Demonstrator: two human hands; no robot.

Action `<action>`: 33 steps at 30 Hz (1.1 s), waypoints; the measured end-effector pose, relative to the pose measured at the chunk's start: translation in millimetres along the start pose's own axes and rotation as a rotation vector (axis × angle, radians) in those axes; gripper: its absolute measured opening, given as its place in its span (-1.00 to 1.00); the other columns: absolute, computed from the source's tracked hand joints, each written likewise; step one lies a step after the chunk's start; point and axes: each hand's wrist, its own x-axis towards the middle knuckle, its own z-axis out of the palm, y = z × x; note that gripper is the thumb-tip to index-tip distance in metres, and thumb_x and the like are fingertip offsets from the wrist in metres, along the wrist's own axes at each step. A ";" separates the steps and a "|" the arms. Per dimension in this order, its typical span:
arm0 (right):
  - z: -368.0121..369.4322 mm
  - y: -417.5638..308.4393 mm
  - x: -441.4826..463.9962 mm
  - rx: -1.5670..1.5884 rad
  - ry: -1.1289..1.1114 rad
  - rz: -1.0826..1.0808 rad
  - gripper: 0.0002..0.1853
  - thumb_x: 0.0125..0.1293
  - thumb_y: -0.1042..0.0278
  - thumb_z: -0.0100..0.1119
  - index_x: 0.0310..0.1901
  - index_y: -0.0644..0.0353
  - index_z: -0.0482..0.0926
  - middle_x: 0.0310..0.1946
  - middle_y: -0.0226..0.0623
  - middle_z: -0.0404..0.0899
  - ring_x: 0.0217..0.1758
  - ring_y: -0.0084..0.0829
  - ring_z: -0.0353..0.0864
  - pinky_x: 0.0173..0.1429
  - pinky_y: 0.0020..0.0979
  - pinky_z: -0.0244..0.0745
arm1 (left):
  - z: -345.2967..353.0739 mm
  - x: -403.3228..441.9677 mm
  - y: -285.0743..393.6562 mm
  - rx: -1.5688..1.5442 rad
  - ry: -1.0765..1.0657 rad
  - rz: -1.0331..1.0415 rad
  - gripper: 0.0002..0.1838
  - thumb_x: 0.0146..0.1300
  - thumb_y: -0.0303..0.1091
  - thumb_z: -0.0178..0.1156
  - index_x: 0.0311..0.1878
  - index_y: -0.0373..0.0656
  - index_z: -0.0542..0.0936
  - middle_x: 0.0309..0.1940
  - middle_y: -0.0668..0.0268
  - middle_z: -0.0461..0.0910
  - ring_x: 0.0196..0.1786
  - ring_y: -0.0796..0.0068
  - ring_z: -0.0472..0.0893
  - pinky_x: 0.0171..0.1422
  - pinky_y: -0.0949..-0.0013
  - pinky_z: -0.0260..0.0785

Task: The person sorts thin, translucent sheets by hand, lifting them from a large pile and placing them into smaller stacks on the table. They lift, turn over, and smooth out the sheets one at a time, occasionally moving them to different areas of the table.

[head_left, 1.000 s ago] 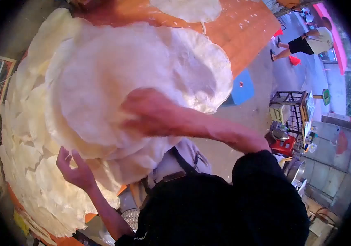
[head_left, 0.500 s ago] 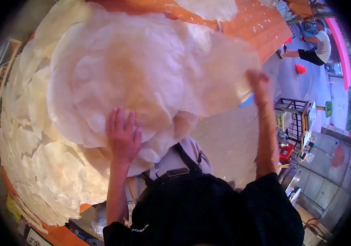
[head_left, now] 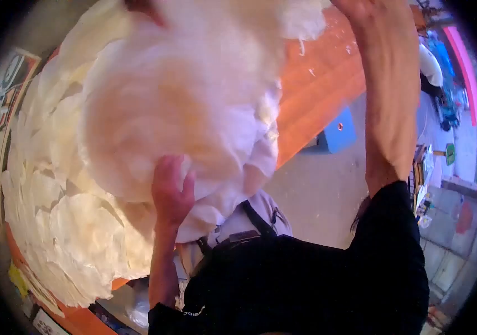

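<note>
Thin, round, translucent off-white sheets (head_left: 149, 123) lie in a broad pile in front of me; the upper ones are smeared by motion. My left hand (head_left: 172, 187) is at the pile's near edge, fingers curled toward the thumb with a bit of pale sheet between them. My right hand (head_left: 364, 8) is raised at the top edge of the view, mostly cut off; its fingers and anything in them are hidden. Nearest to it hangs the edge of another pale sheet (head_left: 305, 21). A blurred dark reddish shape, perhaps a hand, shows at the top left.
Under the sheets is an orange table (head_left: 319, 78) with white flakes on it. A blue box-like object (head_left: 340, 131) stands beyond its right edge, above the grey floor (head_left: 316, 195). Further right are a person in white, partly hidden by my arm, and a pink strip (head_left: 461, 72).
My right hand has swung up and away from the right side, and the sheet that stretched toward it no longer extends there. My left fingers, spread flat before, are now curled.
</note>
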 end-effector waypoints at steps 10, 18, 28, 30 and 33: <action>-159.8 211.2 24.8 -0.668 -0.178 0.331 -0.67 0.32 0.14 0.13 -0.06 0.23 0.54 -0.43 -0.26 0.56 -0.41 -0.45 0.59 -0.39 -0.47 0.51 | -2.8 30.5 -11.7 -1.963 0.321 -0.761 -0.38 0.41 0.11 -0.09 0.33 -0.17 0.28 0.26 0.20 0.40 0.23 0.19 0.42 0.22 0.13 0.35; -327.0 313.4 166.8 0.377 0.297 0.371 -0.55 0.33 0.11 0.10 0.08 0.31 0.39 -0.09 -0.03 0.51 -0.23 -0.15 0.57 -0.31 -0.36 0.55 | -9.5 28.7 -3.3 -1.182 0.352 -0.938 -0.58 0.41 -0.14 -0.06 0.18 -0.22 0.40 -0.01 0.21 0.50 -0.04 0.32 0.55 -0.03 0.27 0.45; -258.0 243.8 231.0 0.116 0.159 0.135 -0.81 0.22 0.33 0.13 -0.16 0.18 0.48 -0.55 -0.33 0.45 -0.58 -0.39 0.43 -0.50 -0.38 0.45 | -17.9 12.8 -1.8 -0.962 0.352 -0.886 -0.66 0.41 -0.17 0.02 0.09 -0.21 0.44 -0.23 0.22 0.58 -0.22 0.38 0.62 -0.14 0.38 0.47; -213.1 177.2 238.6 0.023 0.109 0.022 -0.86 0.22 0.40 0.10 -0.21 0.23 0.48 -0.53 -0.32 0.49 -0.55 -0.41 0.48 -0.52 -0.37 0.41 | -17.9 13.6 -0.1 -0.983 0.342 -0.859 -0.68 0.41 -0.21 0.00 0.08 -0.23 0.45 -0.23 0.22 0.58 -0.23 0.39 0.61 -0.14 0.36 0.48; -122.6 84.9 229.3 0.028 -0.188 -0.248 -0.81 0.36 0.42 -0.06 -0.17 0.41 0.43 -0.37 -0.13 0.51 -0.40 -0.31 0.61 -0.37 -0.42 0.61 | -17.4 25.3 16.4 -0.994 0.288 -0.809 -0.73 0.42 -0.30 -0.03 0.04 -0.26 0.47 -0.23 0.22 0.58 -0.22 0.40 0.59 -0.14 0.34 0.50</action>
